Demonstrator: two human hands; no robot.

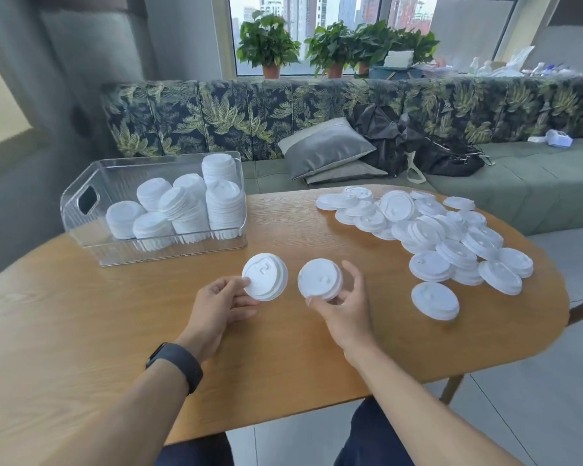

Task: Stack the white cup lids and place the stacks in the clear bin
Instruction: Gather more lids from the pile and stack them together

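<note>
While in each grip (216, 302) — one lid (265, 276).

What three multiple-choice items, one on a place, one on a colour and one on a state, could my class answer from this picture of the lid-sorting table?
1. Where does the clear bin stand?
A. on the sofa
B. on the table's far left
C. on the floor

2. What colour is the band on the left wrist?
A. black
B. red
C. white

3. What is the left hand doing?
A. resting flat on the table
B. reaching into the bin
C. holding a lid

Answers:
1 B: it sits on the wooden table, left of the loose lids.
2 A: the band is plainly black.
3 C: its fingers pinch a white lid, while the right hand holds another lid.
</note>
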